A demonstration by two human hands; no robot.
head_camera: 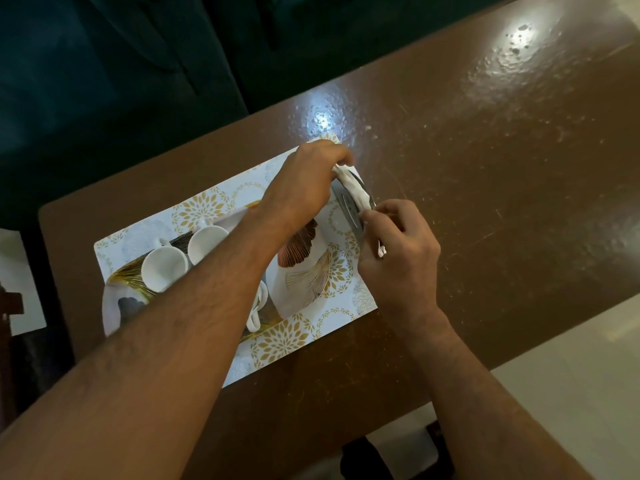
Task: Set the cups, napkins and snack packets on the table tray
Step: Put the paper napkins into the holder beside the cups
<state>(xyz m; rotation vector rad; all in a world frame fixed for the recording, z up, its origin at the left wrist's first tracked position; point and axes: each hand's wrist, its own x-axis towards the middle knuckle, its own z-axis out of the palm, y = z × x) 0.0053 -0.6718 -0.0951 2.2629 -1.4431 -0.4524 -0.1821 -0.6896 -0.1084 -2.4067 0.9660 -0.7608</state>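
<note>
White cups [162,268] sit upside down at the left end of the tray [298,289], a second cup [207,239] just beside the first, and the looped handles of another [258,306] show under the person's left forearm. The tray rests on a patterned mat [280,341] on the brown table [485,168]. Further right, the left hand [304,181] reaches across the tray and closes its fingers around the far end of a white napkin [349,183], which lies bunched along a grey metal holder [349,209] at the tray's right edge. The right hand [398,251] pinches the napkin's near end between thumb and fingers, a small tail of paper [381,251] sticking out below. No snack packets are in view.

The napkin step looks in progress. The thin paper could tear if the two hands pull against each other, or it could spring out of the holder if released loosely. The holder sits near the tray's rim and might tip off onto the mat. The left forearm hangs just above the cups, so a careless withdrawal could knock them over.
</note>
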